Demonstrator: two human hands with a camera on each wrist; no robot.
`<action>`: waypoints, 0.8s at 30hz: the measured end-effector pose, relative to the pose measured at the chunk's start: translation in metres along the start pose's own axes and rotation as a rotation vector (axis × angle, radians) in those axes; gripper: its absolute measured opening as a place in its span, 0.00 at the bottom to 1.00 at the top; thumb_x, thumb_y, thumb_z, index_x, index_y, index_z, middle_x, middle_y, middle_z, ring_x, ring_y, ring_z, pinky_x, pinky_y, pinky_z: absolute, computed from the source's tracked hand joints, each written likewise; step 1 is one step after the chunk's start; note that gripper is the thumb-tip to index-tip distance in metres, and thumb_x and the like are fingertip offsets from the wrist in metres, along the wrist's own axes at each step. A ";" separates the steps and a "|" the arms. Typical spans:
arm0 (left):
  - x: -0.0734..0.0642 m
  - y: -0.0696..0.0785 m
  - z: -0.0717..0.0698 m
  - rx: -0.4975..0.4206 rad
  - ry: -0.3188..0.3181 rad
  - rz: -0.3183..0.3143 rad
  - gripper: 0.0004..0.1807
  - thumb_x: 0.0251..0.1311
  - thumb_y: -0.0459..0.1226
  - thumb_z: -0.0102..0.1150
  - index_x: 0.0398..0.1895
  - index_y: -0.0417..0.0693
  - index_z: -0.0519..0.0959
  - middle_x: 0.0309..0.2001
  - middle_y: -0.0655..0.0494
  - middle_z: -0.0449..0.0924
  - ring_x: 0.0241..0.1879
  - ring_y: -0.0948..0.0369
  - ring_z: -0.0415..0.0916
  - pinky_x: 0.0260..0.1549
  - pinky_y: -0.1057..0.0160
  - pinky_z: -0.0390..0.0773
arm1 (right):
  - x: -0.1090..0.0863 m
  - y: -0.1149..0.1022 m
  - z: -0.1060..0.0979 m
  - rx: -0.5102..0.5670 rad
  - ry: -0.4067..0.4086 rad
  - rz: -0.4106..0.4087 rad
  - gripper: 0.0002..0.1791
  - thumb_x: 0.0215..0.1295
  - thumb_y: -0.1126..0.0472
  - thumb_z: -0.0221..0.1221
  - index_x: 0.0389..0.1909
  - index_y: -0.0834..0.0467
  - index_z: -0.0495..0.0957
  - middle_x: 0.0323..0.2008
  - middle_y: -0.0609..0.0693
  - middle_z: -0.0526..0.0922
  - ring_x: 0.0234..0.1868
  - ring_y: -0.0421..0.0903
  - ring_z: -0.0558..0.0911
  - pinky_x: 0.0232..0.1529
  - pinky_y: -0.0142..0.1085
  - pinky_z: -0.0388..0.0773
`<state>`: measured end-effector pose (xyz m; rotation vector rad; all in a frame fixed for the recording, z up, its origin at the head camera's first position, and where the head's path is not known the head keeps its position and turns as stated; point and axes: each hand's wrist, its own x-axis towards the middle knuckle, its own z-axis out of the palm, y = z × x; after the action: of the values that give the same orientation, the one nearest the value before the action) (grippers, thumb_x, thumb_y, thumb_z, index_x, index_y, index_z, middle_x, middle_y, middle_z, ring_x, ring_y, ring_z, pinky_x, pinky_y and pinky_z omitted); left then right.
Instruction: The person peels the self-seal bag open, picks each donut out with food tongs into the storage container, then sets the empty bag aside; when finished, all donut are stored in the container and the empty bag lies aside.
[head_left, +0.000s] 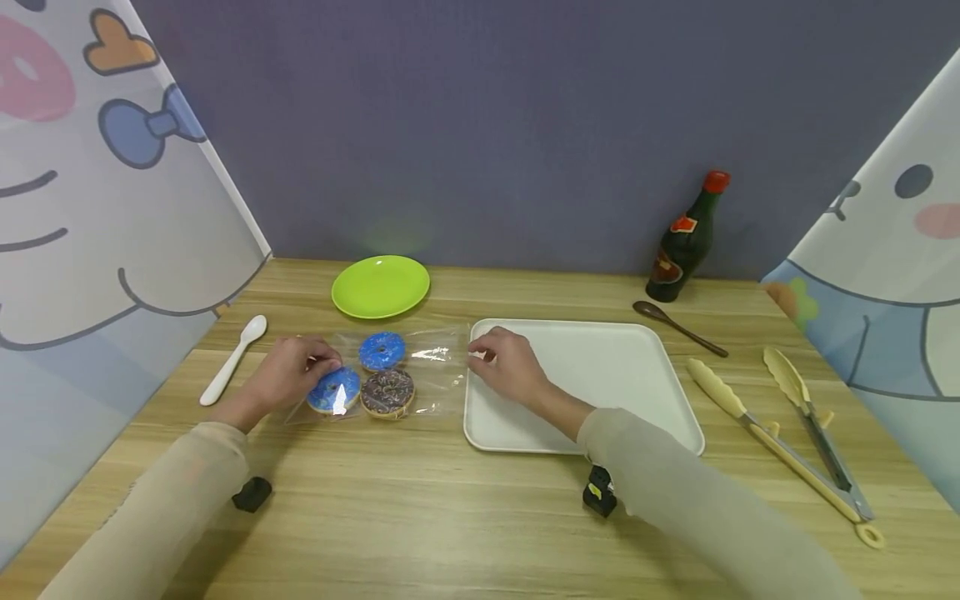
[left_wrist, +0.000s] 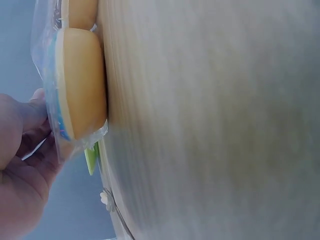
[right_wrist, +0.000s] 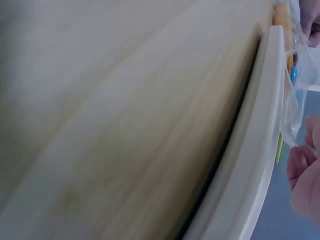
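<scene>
A clear plastic bag (head_left: 442,346) with three doughnuts in it lies across the left middle of the table. Two are blue-iced, one at the back (head_left: 382,351) and one at the left (head_left: 333,390); the third, a brown sprinkled doughnut (head_left: 387,393), sits at the front. My left hand (head_left: 294,371) pinches the bag's left end beside the left blue doughnut, whose tan side (left_wrist: 85,85) shows in the left wrist view. With thumb and fingers my right hand (head_left: 512,364) pinches the bag's right edge, above the left rim of a white tray (head_left: 585,383).
A green plate (head_left: 381,287) stands behind the bag, and a white spoon (head_left: 234,360) lies at the left. Right of the tray are a dark wooden spoon (head_left: 678,327), a dark bottle (head_left: 684,242) and yellow-tipped tongs (head_left: 780,450). Walls enclose the back and sides.
</scene>
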<state>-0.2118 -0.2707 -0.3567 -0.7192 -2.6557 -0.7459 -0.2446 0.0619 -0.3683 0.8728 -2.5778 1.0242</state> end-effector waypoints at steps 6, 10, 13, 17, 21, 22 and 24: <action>0.000 -0.002 0.000 -0.013 0.017 -0.020 0.04 0.54 0.24 0.64 0.25 0.39 0.83 0.27 0.54 0.81 0.28 0.58 0.78 0.26 0.62 0.79 | -0.007 0.001 -0.003 -0.026 -0.130 -0.204 0.06 0.56 0.65 0.67 0.33 0.64 0.85 0.32 0.50 0.83 0.32 0.42 0.80 0.34 0.30 0.75; 0.000 -0.003 0.001 -0.012 0.025 -0.022 0.04 0.53 0.24 0.64 0.25 0.38 0.82 0.27 0.53 0.82 0.27 0.59 0.77 0.25 0.63 0.79 | -0.009 0.003 -0.002 -0.072 -0.187 -0.232 0.05 0.58 0.64 0.66 0.32 0.62 0.86 0.31 0.49 0.84 0.34 0.41 0.81 0.38 0.31 0.76; -0.001 -0.004 0.001 -0.015 0.028 -0.025 0.04 0.53 0.24 0.64 0.25 0.38 0.82 0.27 0.52 0.82 0.27 0.59 0.78 0.25 0.63 0.80 | -0.009 0.004 -0.002 -0.102 -0.219 -0.244 0.05 0.59 0.64 0.65 0.33 0.62 0.86 0.32 0.49 0.84 0.36 0.42 0.81 0.41 0.32 0.76; -0.002 -0.004 0.000 -0.028 0.025 -0.040 0.03 0.55 0.25 0.63 0.25 0.37 0.82 0.28 0.52 0.81 0.29 0.59 0.78 0.27 0.62 0.80 | -0.008 0.004 -0.001 -0.116 -0.236 -0.250 0.05 0.59 0.64 0.65 0.33 0.62 0.86 0.32 0.50 0.84 0.37 0.43 0.81 0.42 0.33 0.76; -0.002 -0.005 -0.001 -0.054 0.019 -0.071 0.04 0.57 0.26 0.62 0.26 0.38 0.81 0.28 0.54 0.81 0.29 0.62 0.76 0.28 0.63 0.80 | -0.008 0.003 -0.001 -0.099 -0.239 -0.244 0.04 0.59 0.65 0.65 0.32 0.62 0.86 0.32 0.50 0.84 0.36 0.44 0.82 0.40 0.31 0.77; -0.003 -0.005 -0.001 -0.061 0.017 -0.081 0.04 0.58 0.26 0.61 0.26 0.38 0.81 0.28 0.54 0.81 0.29 0.62 0.76 0.29 0.64 0.80 | -0.008 0.003 -0.001 -0.097 -0.238 -0.244 0.04 0.59 0.65 0.65 0.32 0.62 0.86 0.32 0.51 0.85 0.36 0.44 0.82 0.40 0.31 0.77; -0.003 -0.006 -0.001 -0.078 0.017 -0.099 0.04 0.58 0.26 0.61 0.27 0.38 0.81 0.28 0.54 0.81 0.30 0.63 0.76 0.29 0.65 0.79 | -0.008 0.003 -0.001 -0.096 -0.239 -0.245 0.04 0.59 0.65 0.64 0.32 0.62 0.86 0.32 0.51 0.85 0.36 0.44 0.82 0.40 0.31 0.77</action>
<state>-0.2124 -0.2769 -0.3591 -0.6011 -2.6757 -0.8816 -0.2398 0.0676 -0.3725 1.3168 -2.5944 0.7616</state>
